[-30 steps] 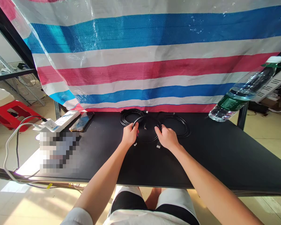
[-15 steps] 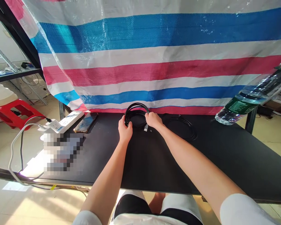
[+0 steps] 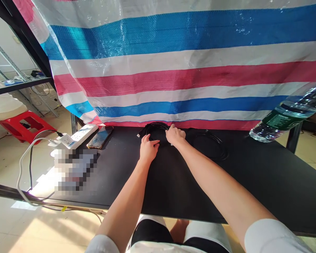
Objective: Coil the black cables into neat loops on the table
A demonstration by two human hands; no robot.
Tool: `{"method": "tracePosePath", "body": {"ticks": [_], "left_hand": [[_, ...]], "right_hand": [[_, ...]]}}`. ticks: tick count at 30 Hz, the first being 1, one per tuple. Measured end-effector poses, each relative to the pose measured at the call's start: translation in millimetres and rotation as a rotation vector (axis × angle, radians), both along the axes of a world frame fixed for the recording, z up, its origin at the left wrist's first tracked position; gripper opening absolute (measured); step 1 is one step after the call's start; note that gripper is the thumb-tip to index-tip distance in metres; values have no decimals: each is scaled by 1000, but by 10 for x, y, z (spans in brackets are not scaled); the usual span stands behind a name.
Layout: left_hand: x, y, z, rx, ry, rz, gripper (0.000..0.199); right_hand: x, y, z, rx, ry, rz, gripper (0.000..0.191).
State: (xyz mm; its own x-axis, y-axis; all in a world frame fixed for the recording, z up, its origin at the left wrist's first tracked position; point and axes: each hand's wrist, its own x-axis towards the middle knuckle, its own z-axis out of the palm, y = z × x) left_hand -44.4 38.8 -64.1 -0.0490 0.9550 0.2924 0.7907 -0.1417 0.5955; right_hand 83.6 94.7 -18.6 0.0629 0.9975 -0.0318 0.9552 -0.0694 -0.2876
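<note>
Coiled black glossy cable (image 3: 158, 125), far middle of matte black table (image 3: 116, 175). Left hand (image 3: 149, 148), fingers spread; right hand (image 3: 175, 135), fingers curled at coil, grip unclear.

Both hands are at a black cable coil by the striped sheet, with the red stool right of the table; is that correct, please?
No, the head view shows the red stool left of the table; the left hand and right hand are at the black cable coil by the striped sheet.
</note>
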Motion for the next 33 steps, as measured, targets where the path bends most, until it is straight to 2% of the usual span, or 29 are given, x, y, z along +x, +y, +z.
{"method": "tracePosePath", "body": {"ticks": [4, 11, 14, 18, 22, 25, 29, 33], "left_hand": [[-1, -15, 31, -39, 25, 10, 26], [33, -62, 79, -38, 67, 12, 27], [32, -60, 68, -26, 95, 9, 27], [22, -43, 44, 0, 104, 13, 27], [36, -65, 68, 15, 138, -8, 35], [64, -113, 124, -20, 186, -22, 45], [93, -173, 173, -64, 224, -38, 50], [101, -204, 159, -70, 224, -49, 55]], "right_hand": [[33, -137, 72, -11, -146, 45, 44], [273, -279, 34, -10, -85, 120, 53], [464, -314, -50, 114, -39, 169, 54], [849, -365, -214, 402, 66, 143, 43], [1281, -454, -369, 614, 155, 1, 29], [1535, -561, -413, 629, 178, -195, 24], [1739, -703, -354, 528, 176, -444, 28], [1806, -784, -276, 268, 143, -618, 36]]}}
